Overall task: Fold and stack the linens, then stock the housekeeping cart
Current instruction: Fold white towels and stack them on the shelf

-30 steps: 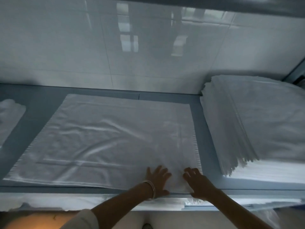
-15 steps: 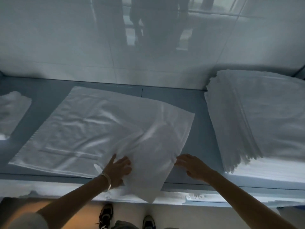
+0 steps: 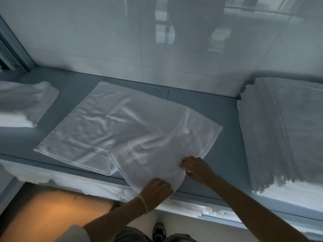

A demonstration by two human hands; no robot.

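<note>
A white towel (image 3: 108,130) lies spread on the grey shelf top (image 3: 225,154). Its right part is rumpled and skewed, and the near corner hangs a little over the front edge. My left hand (image 3: 157,189), with a bracelet on the wrist, grips that near corner from below. Just to the right, my right hand (image 3: 195,169) pinches the towel's edge with curled fingers. The two hands are close together at the front of the shelf.
A tall stack of white linens (image 3: 283,130) fills the shelf's right end. A folded white towel (image 3: 24,102) lies at the left end. More white linen (image 3: 70,182) shows on a lower shelf. A tiled wall (image 3: 157,49) stands right behind.
The towel lay flat with both hands on its near right corner. Its right side has since been lifted, pulled toward me and skewed; my left hand moved under the corner.
</note>
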